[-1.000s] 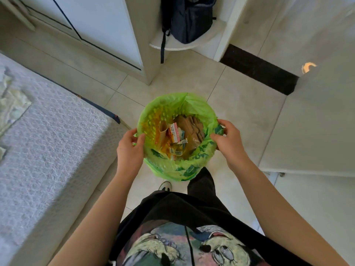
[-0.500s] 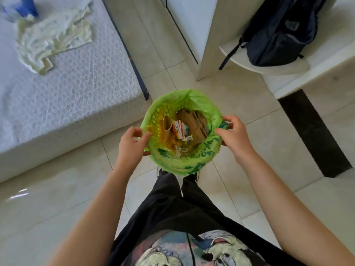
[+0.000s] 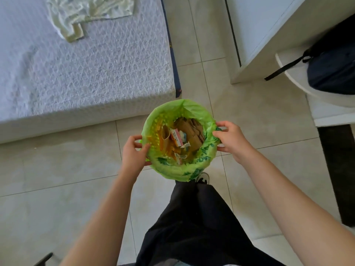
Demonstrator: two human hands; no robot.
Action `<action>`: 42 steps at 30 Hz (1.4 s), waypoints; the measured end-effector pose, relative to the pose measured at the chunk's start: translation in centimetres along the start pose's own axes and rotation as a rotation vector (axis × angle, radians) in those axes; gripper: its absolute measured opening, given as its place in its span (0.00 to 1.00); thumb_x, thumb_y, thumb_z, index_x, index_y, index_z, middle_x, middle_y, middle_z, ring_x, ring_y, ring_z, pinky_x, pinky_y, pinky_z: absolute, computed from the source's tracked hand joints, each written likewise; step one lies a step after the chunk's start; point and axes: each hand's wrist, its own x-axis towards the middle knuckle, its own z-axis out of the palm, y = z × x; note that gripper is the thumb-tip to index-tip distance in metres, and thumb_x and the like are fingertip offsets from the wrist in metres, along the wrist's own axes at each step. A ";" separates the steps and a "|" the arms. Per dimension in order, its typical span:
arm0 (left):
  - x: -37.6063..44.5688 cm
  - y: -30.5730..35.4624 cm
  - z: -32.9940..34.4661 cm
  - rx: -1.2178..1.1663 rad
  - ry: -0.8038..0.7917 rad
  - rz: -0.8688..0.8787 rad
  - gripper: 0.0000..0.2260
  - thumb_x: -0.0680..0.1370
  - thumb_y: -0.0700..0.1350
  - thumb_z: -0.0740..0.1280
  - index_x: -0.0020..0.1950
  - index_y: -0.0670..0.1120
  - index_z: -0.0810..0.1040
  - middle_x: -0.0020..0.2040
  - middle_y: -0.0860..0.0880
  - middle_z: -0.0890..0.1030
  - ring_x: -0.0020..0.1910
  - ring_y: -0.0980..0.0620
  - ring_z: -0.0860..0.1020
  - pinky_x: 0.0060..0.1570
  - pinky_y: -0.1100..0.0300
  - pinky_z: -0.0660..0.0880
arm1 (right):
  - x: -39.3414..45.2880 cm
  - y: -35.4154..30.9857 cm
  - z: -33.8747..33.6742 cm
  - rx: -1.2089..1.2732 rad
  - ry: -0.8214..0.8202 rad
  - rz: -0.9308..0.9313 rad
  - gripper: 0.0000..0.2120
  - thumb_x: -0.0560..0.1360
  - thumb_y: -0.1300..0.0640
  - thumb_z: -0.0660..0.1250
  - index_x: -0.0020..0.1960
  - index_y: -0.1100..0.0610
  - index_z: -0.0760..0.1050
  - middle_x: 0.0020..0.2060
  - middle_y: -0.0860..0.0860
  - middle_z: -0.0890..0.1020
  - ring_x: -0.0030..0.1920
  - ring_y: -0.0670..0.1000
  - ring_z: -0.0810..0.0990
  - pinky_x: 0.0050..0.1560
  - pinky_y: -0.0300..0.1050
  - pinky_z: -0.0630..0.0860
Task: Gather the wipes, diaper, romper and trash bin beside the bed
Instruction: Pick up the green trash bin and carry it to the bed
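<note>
Left hand (image 3: 134, 153): fingers curled over the left rim of the round trash bin lined with a bright green plastic bag (image 3: 173, 171), thumb at the inner edge, clasping the rim. Right hand (image 3: 231, 140): likewise curled, pinching the right rim and a fold of the liner between thumb and fingers. Bin: held between both hands above the pale glossy floor tiles (image 3: 57, 198), just off the near corner of the bed with the white textured cover (image 3: 86, 64); whether its base touches the floor cannot be told. Orientation: upright, mouth open toward the camera, long axis running vertically down from the rim. Appearance: liner folded over the rim, dark green print on its near side, yellow-orange wall showing through on the inner left. Contents: crumpled brown paper (image 3: 192, 127) and small white wrappers with red stripes (image 3: 177, 136). On the bed, near the top edge: crumpled pale yellow-green cloth garment (image 3: 86, 10). At right: dark backpack (image 3: 332, 68) on a white rounded shelf (image 3: 294, 81) beside a white cabinet (image 3: 259, 25).
</note>
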 end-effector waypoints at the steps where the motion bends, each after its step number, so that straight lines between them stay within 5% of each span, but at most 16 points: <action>1: 1.3 -0.5 0.1 -0.007 0.006 -0.013 0.10 0.79 0.41 0.66 0.60 0.46 0.72 0.54 0.40 0.77 0.44 0.46 0.82 0.30 0.55 0.81 | 1.3 -0.1 0.8 -0.021 -0.006 0.000 0.12 0.76 0.63 0.64 0.56 0.50 0.72 0.45 0.50 0.79 0.41 0.47 0.82 0.30 0.41 0.79; 9: 11.7 -6.7 2.7 -0.018 0.061 -0.142 0.08 0.79 0.41 0.65 0.58 0.46 0.70 0.54 0.40 0.76 0.44 0.45 0.82 0.30 0.54 0.82 | 13.8 2.5 6.9 -0.255 -0.048 0.004 0.12 0.76 0.63 0.63 0.56 0.51 0.71 0.46 0.49 0.78 0.44 0.51 0.82 0.42 0.53 0.83; 19: 25.4 -19.0 9.0 -0.080 0.150 -0.297 0.10 0.80 0.42 0.63 0.61 0.45 0.69 0.45 0.47 0.75 0.42 0.48 0.80 0.30 0.54 0.81 | 30.4 11.8 14.0 -0.344 -0.153 0.062 0.12 0.77 0.67 0.62 0.56 0.54 0.69 0.48 0.50 0.75 0.43 0.47 0.79 0.35 0.43 0.80; 26: 33.2 -26.8 12.7 -0.062 0.145 -0.356 0.08 0.80 0.41 0.62 0.59 0.45 0.67 0.41 0.45 0.76 0.38 0.44 0.81 0.34 0.48 0.82 | 40.0 17.5 18.3 -0.272 -0.137 0.189 0.12 0.76 0.66 0.63 0.56 0.54 0.71 0.44 0.50 0.76 0.41 0.47 0.77 0.34 0.45 0.76; 32: 37.5 -31.0 14.1 -0.015 0.138 -0.404 0.08 0.80 0.40 0.62 0.58 0.46 0.66 0.51 0.37 0.78 0.44 0.38 0.82 0.37 0.43 0.82 | 45.0 21.3 21.0 -0.340 -0.110 0.171 0.12 0.75 0.64 0.64 0.56 0.53 0.71 0.43 0.51 0.77 0.40 0.47 0.77 0.38 0.50 0.79; 42: 39.4 -32.7 15.0 0.155 0.182 -0.381 0.11 0.77 0.42 0.62 0.58 0.48 0.66 0.48 0.40 0.79 0.40 0.37 0.82 0.41 0.43 0.81 | 46.1 23.2 22.6 -0.562 -0.090 0.020 0.08 0.76 0.60 0.59 0.53 0.51 0.66 0.47 0.54 0.77 0.46 0.58 0.81 0.46 0.60 0.82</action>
